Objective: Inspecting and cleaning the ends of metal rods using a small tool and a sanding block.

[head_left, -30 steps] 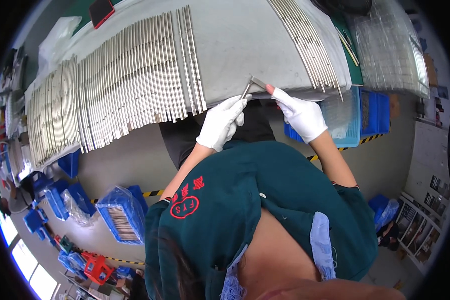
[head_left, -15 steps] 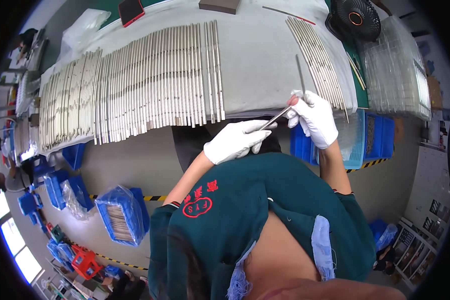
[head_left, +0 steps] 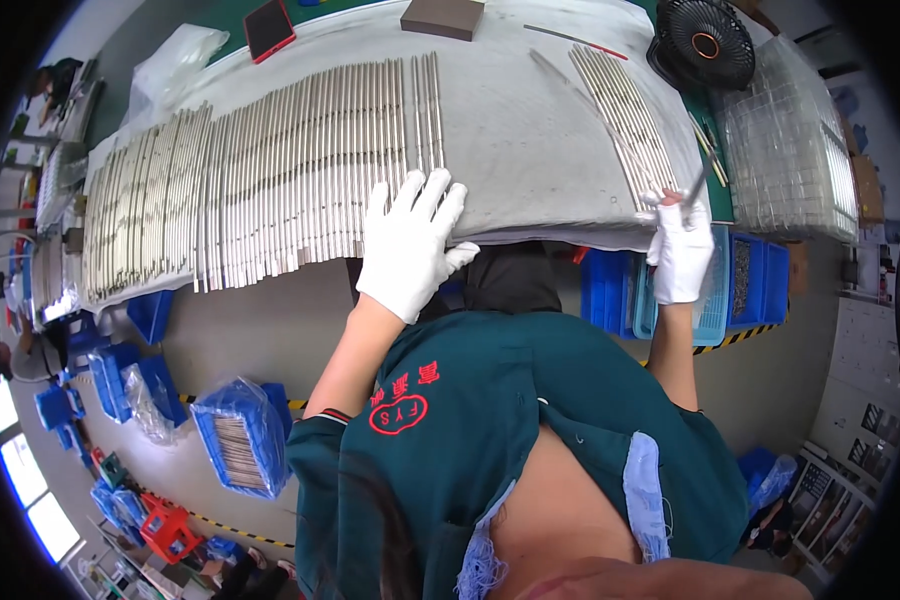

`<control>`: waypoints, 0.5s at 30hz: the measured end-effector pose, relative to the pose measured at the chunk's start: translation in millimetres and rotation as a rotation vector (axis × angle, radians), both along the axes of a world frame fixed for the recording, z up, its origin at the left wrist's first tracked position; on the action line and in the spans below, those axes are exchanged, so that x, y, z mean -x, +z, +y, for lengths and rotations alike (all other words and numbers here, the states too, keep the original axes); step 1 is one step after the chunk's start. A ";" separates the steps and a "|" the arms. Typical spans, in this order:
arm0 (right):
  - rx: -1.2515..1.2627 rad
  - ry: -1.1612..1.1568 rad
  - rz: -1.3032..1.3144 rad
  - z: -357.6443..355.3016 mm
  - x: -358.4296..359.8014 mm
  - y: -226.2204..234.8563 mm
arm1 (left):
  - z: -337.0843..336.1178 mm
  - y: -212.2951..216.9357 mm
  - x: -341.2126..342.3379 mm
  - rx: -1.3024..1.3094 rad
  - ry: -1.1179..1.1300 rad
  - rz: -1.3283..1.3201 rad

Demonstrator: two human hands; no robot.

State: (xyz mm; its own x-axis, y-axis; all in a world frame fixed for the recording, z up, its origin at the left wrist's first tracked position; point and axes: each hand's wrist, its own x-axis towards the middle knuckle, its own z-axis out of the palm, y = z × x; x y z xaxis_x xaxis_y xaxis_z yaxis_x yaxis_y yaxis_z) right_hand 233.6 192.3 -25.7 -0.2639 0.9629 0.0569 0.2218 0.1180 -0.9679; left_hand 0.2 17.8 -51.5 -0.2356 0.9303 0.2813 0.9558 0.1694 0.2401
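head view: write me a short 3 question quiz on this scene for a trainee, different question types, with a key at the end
1. Multiple choice: how is the left hand posed?
a) clenched in a fist
b) opened out, fingers spread
c) hidden from view

2. True or false: the right hand is at the near end of the smaller group of metal rods, on the picture's right.

3. Fill in the blank: to the right of that group's far end stands a round black ___.

Key: 1. b; 2. true; 3. fan
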 end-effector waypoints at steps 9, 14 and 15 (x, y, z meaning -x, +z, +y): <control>0.103 0.068 -0.083 -5.0 4.3 7.5 | 2.5 5.0 -6.0 -0.252 -0.244 0.017; -0.150 0.302 -0.723 0.4 29.5 7.7 | 14.6 47.0 2.0 -1.095 -0.352 -0.758; -0.226 0.335 -0.799 2.0 38.0 4.4 | 20.0 55.1 -5.0 -1.150 -0.265 -0.946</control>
State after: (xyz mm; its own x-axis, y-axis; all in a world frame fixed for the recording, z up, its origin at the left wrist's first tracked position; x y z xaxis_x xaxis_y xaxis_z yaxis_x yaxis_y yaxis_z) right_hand 195.6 194.3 -21.4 -0.5716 0.8162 -0.0849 0.7391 0.4672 -0.4852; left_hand 5.2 37.8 3.6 -0.6065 0.3593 0.7093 0.3499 -0.6804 0.6439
